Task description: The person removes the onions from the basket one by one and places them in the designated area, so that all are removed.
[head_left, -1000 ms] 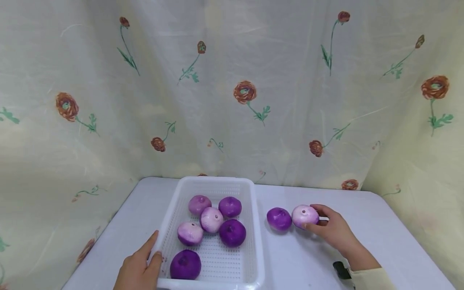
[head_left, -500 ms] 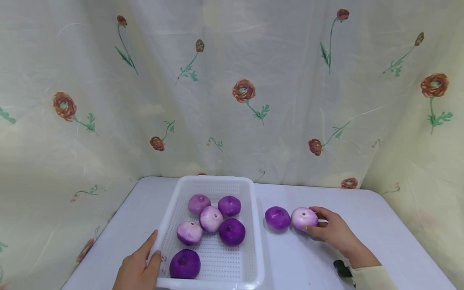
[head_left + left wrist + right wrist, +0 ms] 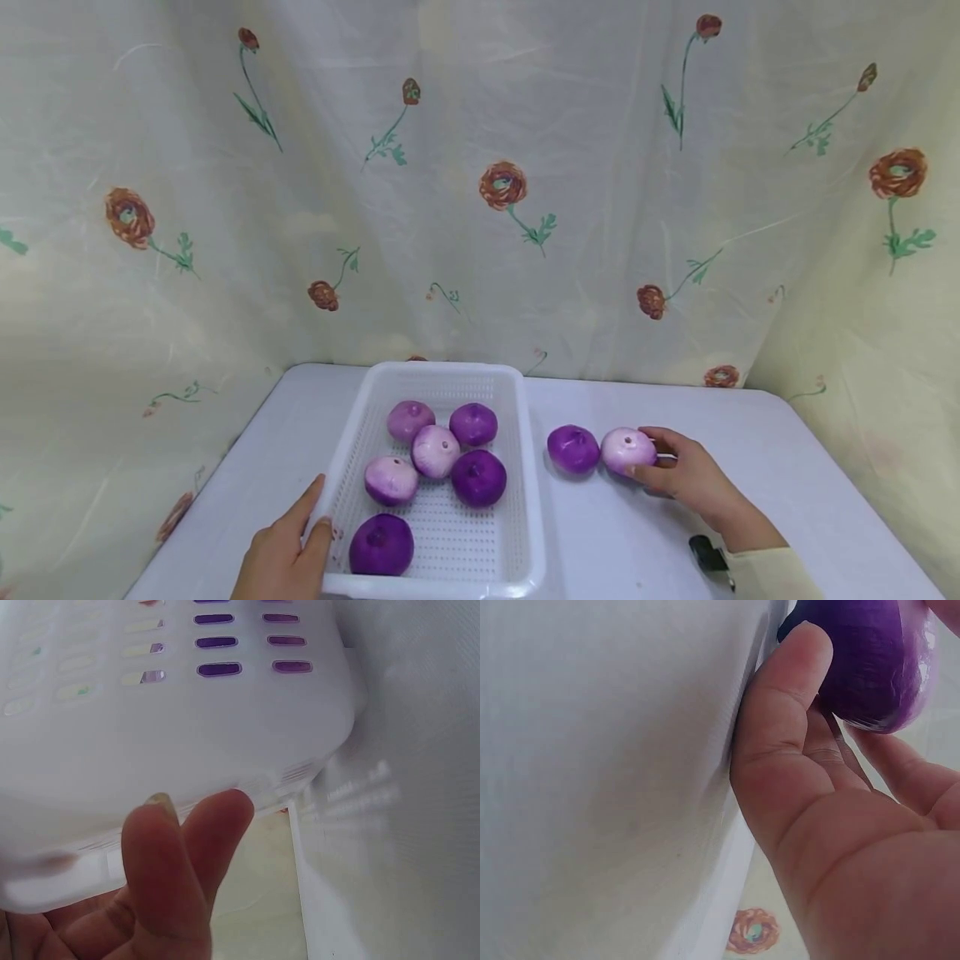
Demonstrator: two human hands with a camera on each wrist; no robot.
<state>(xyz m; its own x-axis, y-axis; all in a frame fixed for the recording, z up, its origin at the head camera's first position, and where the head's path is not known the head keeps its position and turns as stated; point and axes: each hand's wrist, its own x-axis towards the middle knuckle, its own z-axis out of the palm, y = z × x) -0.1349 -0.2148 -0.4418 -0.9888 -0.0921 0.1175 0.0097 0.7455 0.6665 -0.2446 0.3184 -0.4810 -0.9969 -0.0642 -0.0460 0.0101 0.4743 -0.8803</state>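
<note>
With thumb and fingers, my right hand [image 3: 693, 479] holds a pale pink-and-purple onion [image 3: 627, 449] on the table, right of the basket. In the right wrist view the same onion [image 3: 877, 667] shows its dark purple side, with the fingers [image 3: 784, 712] around it. Right beside it sits a deep purple onion [image 3: 573, 450]. My left hand [image 3: 285, 554] grips the left rim of a white perforated plastic basket [image 3: 533, 500]. Seen from the left wrist, fingertips [image 3: 221, 817] lie against the basket's wall [image 3: 150, 757]. Several purple and pale onions [image 3: 478, 478] lie inside the basket.
The white table [image 3: 600, 542] bears the basket at centre left. Behind and at both sides hangs a cream curtain [image 3: 585, 275] with printed flowers. A black band piece [image 3: 707, 552] is at the right wrist, by a cream sleeve [image 3: 768, 573].
The whole head view has shifted up slightly. Both hands keep their places, the left at the basket rim and the right on the pale onion.
</note>
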